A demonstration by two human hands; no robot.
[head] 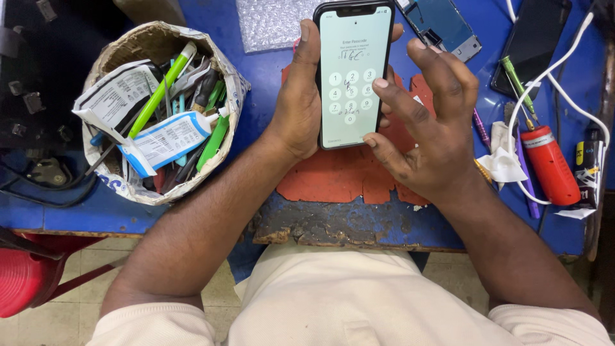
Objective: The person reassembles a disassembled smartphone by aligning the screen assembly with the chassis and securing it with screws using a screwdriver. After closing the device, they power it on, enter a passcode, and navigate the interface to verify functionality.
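From the head camera, the left hand [300,106] has its grip clenched around the smartphone [352,74], held upright above the blue desk [256,109] with its lit keypad screen facing up. The right hand [430,125] hovers just beside it, grip released, fingers [382,85] spread, one fingertip touching the screen.

Lighting even and fairly bright, diffuse, probably from overhead; no hard shadows. Soft shadow under the left hand [298,106] and right hand [429,128] on the orange mat [346,173]. Phone [352,70] screen is lit and slightly blown out; keypad is readable as shapes but handwritten marks on the glass look smeared. Mild sheen on the blue table [269,83] and bubble wrap [272,22]. Top-left corner goes nearly black, detail lost. Right hand's fingertips slightly soft, could be motion blur. Wide-angle lens: table edge bows, forearms stretch toward bottom corners. Paper tub [157,109] sharp; floor below softer.
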